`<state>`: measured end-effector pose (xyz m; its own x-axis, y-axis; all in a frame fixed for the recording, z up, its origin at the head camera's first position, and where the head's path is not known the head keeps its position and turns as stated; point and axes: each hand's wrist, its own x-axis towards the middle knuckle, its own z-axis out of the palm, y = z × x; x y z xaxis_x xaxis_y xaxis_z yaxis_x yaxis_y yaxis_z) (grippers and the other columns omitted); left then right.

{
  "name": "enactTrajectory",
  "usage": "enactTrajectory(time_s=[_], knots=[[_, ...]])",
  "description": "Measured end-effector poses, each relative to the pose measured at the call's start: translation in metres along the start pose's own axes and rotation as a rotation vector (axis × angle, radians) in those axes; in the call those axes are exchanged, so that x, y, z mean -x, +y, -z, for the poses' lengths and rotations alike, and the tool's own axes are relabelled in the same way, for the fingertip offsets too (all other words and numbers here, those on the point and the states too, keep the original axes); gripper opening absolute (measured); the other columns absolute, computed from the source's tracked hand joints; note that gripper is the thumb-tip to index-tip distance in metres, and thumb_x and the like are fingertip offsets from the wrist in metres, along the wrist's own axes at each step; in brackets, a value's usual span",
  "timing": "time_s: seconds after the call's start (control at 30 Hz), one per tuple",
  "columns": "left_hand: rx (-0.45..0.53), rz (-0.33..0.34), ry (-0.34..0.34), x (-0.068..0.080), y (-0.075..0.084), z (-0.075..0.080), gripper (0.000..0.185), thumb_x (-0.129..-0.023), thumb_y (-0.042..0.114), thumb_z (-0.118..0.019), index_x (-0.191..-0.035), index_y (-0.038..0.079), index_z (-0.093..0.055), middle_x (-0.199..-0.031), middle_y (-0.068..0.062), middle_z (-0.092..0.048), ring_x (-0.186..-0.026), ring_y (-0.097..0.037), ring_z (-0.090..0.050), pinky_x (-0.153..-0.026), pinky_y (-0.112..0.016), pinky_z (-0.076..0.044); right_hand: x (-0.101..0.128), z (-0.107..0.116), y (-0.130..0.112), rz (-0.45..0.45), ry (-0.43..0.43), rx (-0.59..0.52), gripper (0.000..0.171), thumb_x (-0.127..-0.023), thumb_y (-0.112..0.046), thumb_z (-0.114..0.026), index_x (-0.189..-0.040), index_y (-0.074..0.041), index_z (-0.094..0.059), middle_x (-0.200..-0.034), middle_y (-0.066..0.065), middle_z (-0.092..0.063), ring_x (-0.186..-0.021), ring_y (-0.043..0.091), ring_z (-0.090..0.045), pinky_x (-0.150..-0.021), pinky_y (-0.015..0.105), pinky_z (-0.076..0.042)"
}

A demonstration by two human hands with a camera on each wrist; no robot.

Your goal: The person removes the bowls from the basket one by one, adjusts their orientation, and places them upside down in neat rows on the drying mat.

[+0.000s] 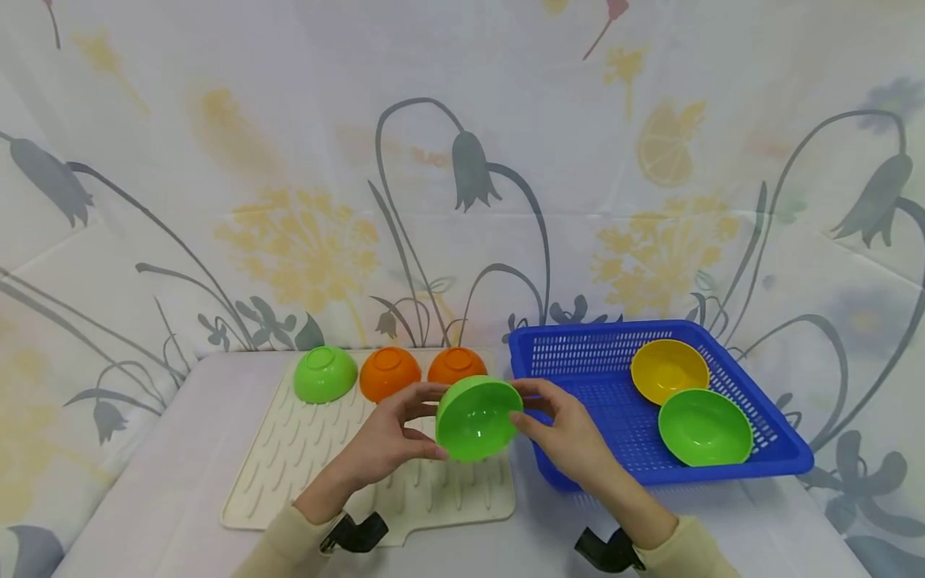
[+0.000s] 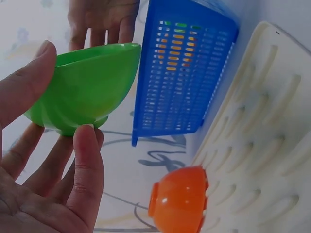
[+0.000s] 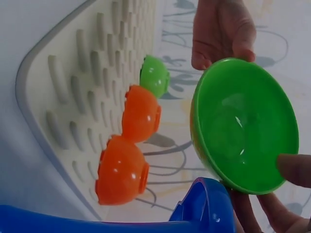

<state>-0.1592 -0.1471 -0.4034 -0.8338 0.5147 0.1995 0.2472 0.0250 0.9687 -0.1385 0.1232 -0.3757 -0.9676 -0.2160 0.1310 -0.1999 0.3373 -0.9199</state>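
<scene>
The head view is evenly and brightly lit, with only soft shadows cast; its edges are bent by wide-angle distortion; both wrist views are rendered dimmer and bluish.

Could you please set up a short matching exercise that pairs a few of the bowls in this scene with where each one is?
Things:
1. green bowl held up
2. yellow bowl
3. two orange bowls
4. left hand

Places or states:
A. upside down on the drying mat
B. upright in the blue basket, at the back
C. gripping one side of a bowl's rim
D. between both hands, tilted, above the mat's edge

Pairs: 1-D, 2-B, 3-A, 4-C
</scene>
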Motion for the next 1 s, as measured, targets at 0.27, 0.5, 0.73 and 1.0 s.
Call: enactTrajectory(time_s=[0.27,0.5,0.73,1.0], knots=[[-0.208,-0.036,0.061,0.003,0.004,0.006,0.07,-0.075,0.01,-0.088,-0.138,0.018,-0.057,-0.136,-0.001,-0.059,-0.123,-0.023,-0.055,-0.084,-0.036,-0.056,-0.001,0.001,0.002,-0.009,-0.06,-0.019,0.04,-0.099,-0.028,-0.064,-0.135,-0.011,-0.059,-0.132,0.007,-0.061,-0.123,0.028,-0.057,-0.098,0.047,-0.05],[-0.382,-0.128,0.053,0.005,0.009,0.006,0.07,-0.074,0.013,-0.089,-0.137,0.023,-0.06,-0.137,0.005,-0.057,-0.121,-0.02,-0.053,-0.084,-0.04,-0.055,-0.002,0.0,0.0,-0.041,-0.084,-0.017,0.042,-0.1,-0.032,-0.06,-0.136,-0.01,-0.058,-0.134,0.007,-0.06,-0.123,0.028,-0.057,-0.1,0.05,-0.048],[-0.492,-0.243,0.014,0.005,0.012,0.002,0.069,-0.074,0.011,-0.088,-0.137,0.022,-0.062,-0.137,0.004,-0.056,-0.121,-0.019,-0.053,-0.08,-0.034,-0.053,-0.003,-0.003,0.0,-0.075,-0.094,0.034,0.048,-0.1,-0.039,-0.06,-0.138,-0.011,-0.058,-0.134,0.008,-0.06,-0.12,0.028,-0.058,-0.099,0.053,-0.048],[-0.457,-0.196,0.021,0.005,0.013,-0.002,0.078,-0.072,0.013,-0.09,-0.142,0.019,-0.056,-0.139,-0.001,-0.055,-0.122,-0.023,-0.052,-0.083,-0.039,-0.054,-0.005,-0.004,0.004,-0.087,-0.118,-0.001,0.05,-0.098,-0.037,-0.063,-0.139,-0.009,-0.057,-0.131,0.009,-0.062,-0.117,0.028,-0.06,-0.099,0.053,-0.048]])
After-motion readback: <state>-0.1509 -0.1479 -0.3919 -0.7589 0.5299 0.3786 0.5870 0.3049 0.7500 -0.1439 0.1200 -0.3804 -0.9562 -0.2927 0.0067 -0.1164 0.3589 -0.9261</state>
